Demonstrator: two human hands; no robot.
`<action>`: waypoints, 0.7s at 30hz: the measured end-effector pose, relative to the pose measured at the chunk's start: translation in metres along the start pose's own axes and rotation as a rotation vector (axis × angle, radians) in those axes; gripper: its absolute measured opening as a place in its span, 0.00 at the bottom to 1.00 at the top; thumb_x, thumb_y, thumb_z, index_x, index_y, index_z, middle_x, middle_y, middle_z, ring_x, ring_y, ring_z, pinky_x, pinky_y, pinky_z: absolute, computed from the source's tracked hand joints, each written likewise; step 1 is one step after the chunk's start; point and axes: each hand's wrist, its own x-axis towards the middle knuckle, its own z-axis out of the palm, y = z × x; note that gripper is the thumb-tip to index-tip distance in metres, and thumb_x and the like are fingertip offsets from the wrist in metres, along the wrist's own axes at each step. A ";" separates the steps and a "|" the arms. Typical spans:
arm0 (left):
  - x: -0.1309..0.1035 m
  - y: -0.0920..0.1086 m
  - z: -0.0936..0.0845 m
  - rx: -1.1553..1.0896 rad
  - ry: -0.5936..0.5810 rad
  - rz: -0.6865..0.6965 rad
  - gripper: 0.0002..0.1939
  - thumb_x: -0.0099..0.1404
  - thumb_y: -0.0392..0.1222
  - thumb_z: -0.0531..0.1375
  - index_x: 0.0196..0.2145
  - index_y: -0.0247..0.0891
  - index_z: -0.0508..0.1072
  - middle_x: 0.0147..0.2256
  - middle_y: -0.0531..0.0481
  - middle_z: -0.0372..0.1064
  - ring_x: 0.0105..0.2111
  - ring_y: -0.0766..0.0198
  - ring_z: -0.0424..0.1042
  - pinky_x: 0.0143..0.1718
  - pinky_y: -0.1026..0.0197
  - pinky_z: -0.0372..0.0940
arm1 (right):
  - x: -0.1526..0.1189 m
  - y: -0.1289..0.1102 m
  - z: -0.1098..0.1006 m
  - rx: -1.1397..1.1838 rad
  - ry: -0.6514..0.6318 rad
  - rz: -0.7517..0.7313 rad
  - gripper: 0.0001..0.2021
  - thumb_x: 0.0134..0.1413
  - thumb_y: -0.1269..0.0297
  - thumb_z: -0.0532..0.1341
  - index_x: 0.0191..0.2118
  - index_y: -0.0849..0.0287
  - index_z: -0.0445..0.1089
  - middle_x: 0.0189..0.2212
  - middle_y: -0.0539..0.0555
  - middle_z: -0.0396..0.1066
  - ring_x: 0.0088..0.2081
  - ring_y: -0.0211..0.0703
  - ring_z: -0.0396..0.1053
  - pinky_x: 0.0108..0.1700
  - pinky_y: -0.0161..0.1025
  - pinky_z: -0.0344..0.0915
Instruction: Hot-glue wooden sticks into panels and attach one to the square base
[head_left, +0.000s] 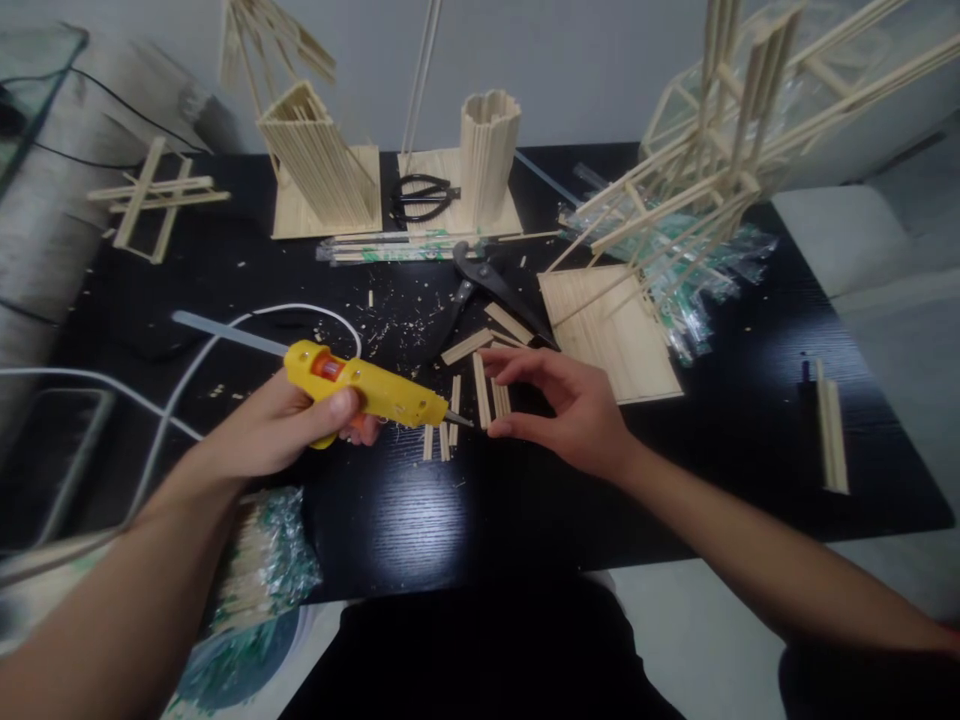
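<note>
A yellow glue gun [382, 393] with a long clear glue stick [229, 333] in its back is gripped in my left hand [300, 420]. Its metal tip points right, close beside a short wooden strip [482, 391]. That strip is pinched upright between the thumb and fingers of my right hand [562, 405]. Several short stick pieces [454, 410] lie on the black table [525, 510] under and between the hands. Just behind my right hand are flat wooden pieces [466, 346] and black-handled pliers [499, 285].
Stick towers [319, 165] [489, 160] on wooden bases stand at the back. A large stick frame rises from a board [611, 335] at right. Black scissors [424, 198] and wrapped sticks [397, 247] lie behind. A white cord [161, 425] curves at left, near bagged sticks [262, 560].
</note>
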 end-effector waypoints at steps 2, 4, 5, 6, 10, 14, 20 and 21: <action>0.000 -0.003 0.000 -0.001 -0.013 0.007 0.27 0.73 0.65 0.55 0.31 0.40 0.79 0.27 0.45 0.77 0.24 0.63 0.75 0.24 0.63 0.71 | 0.000 0.000 0.001 0.010 0.001 0.000 0.19 0.40 0.62 0.82 0.38 0.55 0.77 0.52 0.58 0.81 0.55 0.53 0.79 0.63 0.55 0.73; 0.000 -0.005 0.000 0.002 -0.007 0.018 0.27 0.73 0.64 0.56 0.30 0.40 0.79 0.26 0.46 0.76 0.24 0.63 0.75 0.25 0.64 0.71 | 0.000 0.000 0.001 0.012 0.000 0.000 0.19 0.40 0.63 0.82 0.37 0.55 0.77 0.52 0.58 0.81 0.54 0.53 0.79 0.64 0.55 0.71; 0.000 -0.005 0.000 0.004 -0.002 0.028 0.27 0.73 0.64 0.56 0.29 0.41 0.79 0.26 0.46 0.76 0.24 0.63 0.75 0.25 0.64 0.71 | 0.000 0.000 0.001 0.012 0.001 0.000 0.19 0.40 0.63 0.82 0.37 0.55 0.78 0.52 0.58 0.81 0.54 0.53 0.79 0.64 0.56 0.71; 0.000 -0.005 0.001 0.005 0.001 0.040 0.27 0.73 0.64 0.56 0.29 0.41 0.79 0.25 0.47 0.76 0.24 0.63 0.75 0.25 0.64 0.71 | 0.000 0.000 0.001 0.011 0.000 0.000 0.18 0.40 0.63 0.82 0.37 0.55 0.78 0.52 0.58 0.81 0.54 0.53 0.79 0.64 0.56 0.71; 0.002 -0.004 0.002 0.009 -0.004 0.085 0.26 0.74 0.62 0.56 0.29 0.40 0.78 0.25 0.48 0.75 0.23 0.65 0.74 0.23 0.66 0.69 | -0.001 0.000 0.001 0.006 0.002 -0.008 0.18 0.40 0.62 0.82 0.37 0.55 0.78 0.53 0.58 0.81 0.53 0.53 0.79 0.63 0.55 0.72; 0.004 -0.002 0.003 0.004 -0.018 0.143 0.25 0.75 0.60 0.56 0.29 0.40 0.77 0.24 0.49 0.74 0.23 0.66 0.73 0.23 0.66 0.68 | -0.001 0.000 0.002 -0.003 0.001 -0.009 0.19 0.40 0.60 0.82 0.37 0.55 0.78 0.53 0.59 0.81 0.53 0.53 0.79 0.61 0.54 0.74; 0.004 -0.003 0.002 0.054 -0.029 0.149 0.26 0.76 0.60 0.53 0.29 0.41 0.76 0.23 0.50 0.72 0.23 0.65 0.72 0.23 0.64 0.66 | -0.002 0.000 0.002 -0.014 -0.013 -0.011 0.19 0.40 0.60 0.82 0.38 0.55 0.78 0.54 0.59 0.80 0.53 0.53 0.79 0.63 0.56 0.72; 0.004 -0.004 0.001 0.061 -0.028 0.144 0.26 0.76 0.60 0.53 0.29 0.41 0.76 0.23 0.50 0.72 0.23 0.65 0.71 0.23 0.64 0.65 | -0.002 0.000 0.002 -0.015 -0.015 -0.013 0.19 0.40 0.60 0.82 0.38 0.55 0.78 0.54 0.59 0.80 0.53 0.53 0.79 0.63 0.55 0.72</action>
